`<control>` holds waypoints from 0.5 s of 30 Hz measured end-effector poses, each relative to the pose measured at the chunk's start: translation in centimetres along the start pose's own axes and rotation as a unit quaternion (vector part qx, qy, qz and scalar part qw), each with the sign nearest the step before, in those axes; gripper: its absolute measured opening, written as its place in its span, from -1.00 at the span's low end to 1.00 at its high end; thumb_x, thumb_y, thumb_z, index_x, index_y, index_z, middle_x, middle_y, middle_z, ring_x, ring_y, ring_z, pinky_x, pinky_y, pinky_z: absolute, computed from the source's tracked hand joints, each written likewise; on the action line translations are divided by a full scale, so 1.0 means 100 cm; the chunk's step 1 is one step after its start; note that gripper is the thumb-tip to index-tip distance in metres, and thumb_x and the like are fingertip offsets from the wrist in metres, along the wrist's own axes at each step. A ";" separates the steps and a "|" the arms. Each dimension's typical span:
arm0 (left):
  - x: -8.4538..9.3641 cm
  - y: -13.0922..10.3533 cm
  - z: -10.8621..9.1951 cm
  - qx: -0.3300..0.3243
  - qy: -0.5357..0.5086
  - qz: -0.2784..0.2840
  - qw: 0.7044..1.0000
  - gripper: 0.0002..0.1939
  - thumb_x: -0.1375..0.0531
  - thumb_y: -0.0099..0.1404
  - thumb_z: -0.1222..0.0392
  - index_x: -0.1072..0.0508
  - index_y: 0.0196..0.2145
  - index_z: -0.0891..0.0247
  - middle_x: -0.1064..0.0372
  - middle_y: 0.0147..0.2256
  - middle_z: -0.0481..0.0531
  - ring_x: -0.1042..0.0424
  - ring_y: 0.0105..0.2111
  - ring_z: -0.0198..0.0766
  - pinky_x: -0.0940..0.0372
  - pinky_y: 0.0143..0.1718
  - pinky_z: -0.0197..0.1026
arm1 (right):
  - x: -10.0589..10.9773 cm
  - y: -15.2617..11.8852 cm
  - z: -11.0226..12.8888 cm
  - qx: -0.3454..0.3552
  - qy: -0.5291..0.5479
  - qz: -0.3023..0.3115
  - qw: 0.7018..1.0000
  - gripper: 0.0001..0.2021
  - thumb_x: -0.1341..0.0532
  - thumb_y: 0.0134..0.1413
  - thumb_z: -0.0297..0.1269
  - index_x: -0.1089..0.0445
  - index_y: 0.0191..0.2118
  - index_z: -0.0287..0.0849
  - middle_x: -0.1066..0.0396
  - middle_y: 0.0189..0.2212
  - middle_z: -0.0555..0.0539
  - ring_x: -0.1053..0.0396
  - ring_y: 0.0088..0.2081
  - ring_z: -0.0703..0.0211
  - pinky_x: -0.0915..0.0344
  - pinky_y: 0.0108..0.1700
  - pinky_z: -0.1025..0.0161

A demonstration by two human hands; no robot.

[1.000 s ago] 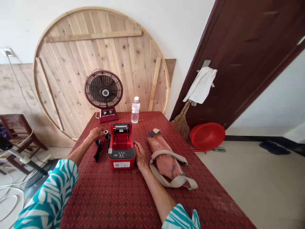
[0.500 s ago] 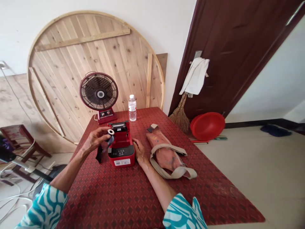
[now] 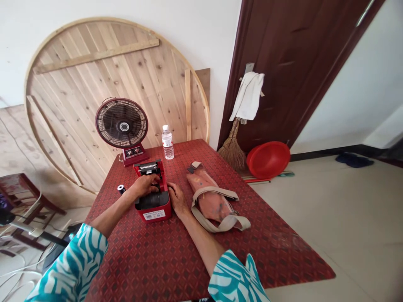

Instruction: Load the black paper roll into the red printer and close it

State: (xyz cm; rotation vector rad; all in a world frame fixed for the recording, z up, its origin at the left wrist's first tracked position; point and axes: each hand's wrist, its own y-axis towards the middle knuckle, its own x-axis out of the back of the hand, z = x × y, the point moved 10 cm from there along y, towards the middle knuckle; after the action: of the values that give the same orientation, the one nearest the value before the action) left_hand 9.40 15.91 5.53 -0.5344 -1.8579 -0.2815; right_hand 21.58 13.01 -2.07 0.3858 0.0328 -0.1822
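A red and black label printer (image 3: 154, 214) stands on the table with its lid raised at the back. My left hand (image 3: 143, 186) reaches into its inner bay, thumb and fingers curled about something dark whose kind is hidden. Against the printer's right wall, my right hand (image 3: 178, 200) holds on with bent fingers. Left of the printer lies a small black roll (image 3: 121, 189) with a white-rimmed core, apart from both hands and partly behind my left wrist. To the right is a worn reddish bag (image 3: 212, 197) with a beige strap.
At the back of the red patterned table (image 3: 252, 260) stand a fan (image 3: 122, 126) and a water bottle (image 3: 168, 142). A round wooden tabletop (image 3: 103, 71) leans on the wall. Beside the door are a broom (image 3: 233, 147) and red basins (image 3: 269, 160).
My left hand has put the black roll down left of the printer and moved right into the printer's bay. My right hand stays at the printer's side. The view has shifted slightly.
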 end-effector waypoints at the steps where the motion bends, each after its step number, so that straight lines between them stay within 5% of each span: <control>1: -0.006 0.004 0.001 0.002 -0.006 0.015 1.000 -0.63 -0.23 0.08 0.31 -0.42 -0.11 0.19 -0.53 -0.17 0.01 -0.48 -0.13 -0.17 -0.33 -0.14 -0.25 | 0.000 0.000 0.000 0.000 -0.001 0.000 1.000 -0.72 -0.04 0.09 -0.22 -0.46 -0.19 -0.09 -0.49 -0.21 -0.05 -0.39 -0.11 0.12 -0.25 0.01 0.17; 6: -0.011 0.001 -0.002 -0.025 -0.020 0.047 0.998 -0.74 -0.22 0.10 0.28 -0.45 -0.19 0.22 -0.53 -0.24 -0.03 -0.49 -0.23 -0.21 -0.33 -0.19 -0.27 | 0.000 -0.001 0.001 -0.002 -0.014 0.004 1.000 -0.72 -0.04 0.11 -0.22 -0.46 -0.18 -0.09 -0.49 -0.20 -0.06 -0.39 -0.10 0.11 -0.26 0.00 0.17; 11: 0.015 -0.050 -0.010 -0.055 -0.084 -0.080 0.992 -0.73 -0.09 0.30 0.09 -0.48 -0.12 0.19 -0.50 -0.14 0.01 -0.47 -0.15 -0.21 -0.30 -0.08 -0.24 | 0.000 -0.002 0.003 -0.009 -0.014 0.017 1.000 -0.71 -0.03 0.12 -0.22 -0.45 -0.14 -0.11 -0.48 -0.17 -0.07 -0.38 -0.08 0.11 -0.24 0.03 0.17; 15: 0.016 -0.088 -0.013 -0.082 -0.118 -0.165 0.976 -0.73 -0.12 0.30 0.05 -0.51 -0.15 0.19 -0.50 -0.15 0.07 -0.46 -0.14 -0.18 -0.31 -0.05 -0.16 | 0.000 -0.002 0.001 -0.016 -0.017 0.025 0.999 -0.69 -0.04 0.11 -0.19 -0.44 -0.13 -0.12 -0.47 -0.15 -0.08 -0.37 -0.06 0.10 -0.23 0.04 0.16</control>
State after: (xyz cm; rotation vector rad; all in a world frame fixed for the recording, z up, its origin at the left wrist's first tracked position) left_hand 5.73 8.03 8.07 -0.3803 -2.1671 -0.6210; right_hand 21.51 12.75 -2.05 0.3504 -0.0074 -0.1384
